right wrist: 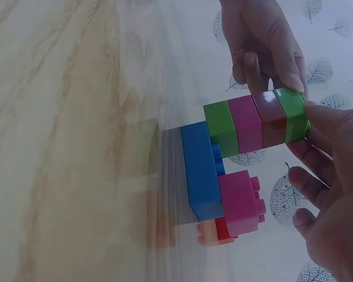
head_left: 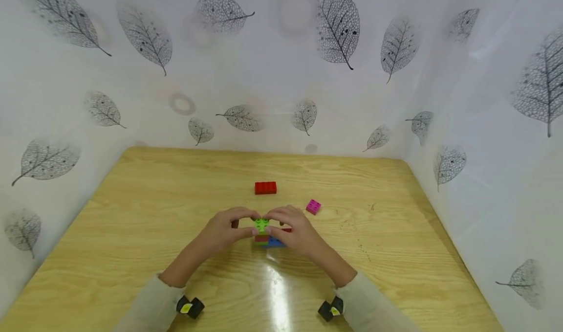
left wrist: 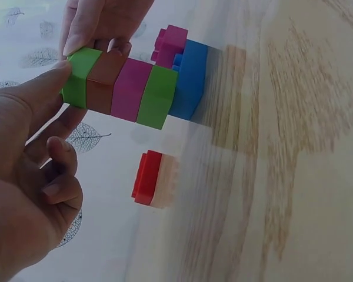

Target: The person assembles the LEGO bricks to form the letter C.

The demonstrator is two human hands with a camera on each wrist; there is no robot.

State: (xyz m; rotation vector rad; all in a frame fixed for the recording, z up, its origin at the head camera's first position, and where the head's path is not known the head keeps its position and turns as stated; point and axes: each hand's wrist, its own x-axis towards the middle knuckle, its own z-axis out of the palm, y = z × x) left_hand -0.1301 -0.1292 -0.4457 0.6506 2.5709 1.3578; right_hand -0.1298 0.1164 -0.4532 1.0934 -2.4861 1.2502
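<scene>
Well inside the far edge of the desk (head_left: 176, 185), left hand (head_left: 225, 229) and right hand (head_left: 293, 228) pinch the top green brick (head_left: 262, 225), likely light, stiff and slick (best held by opposite sides).

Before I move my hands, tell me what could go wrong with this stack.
The narrow stack stands at one end of the blue block, so a sideways push might tip it. The left hand and right hand both pinch the top green block; uneven pressure could skew it. The right hand might also bump the loose pink block lying near it.
</scene>
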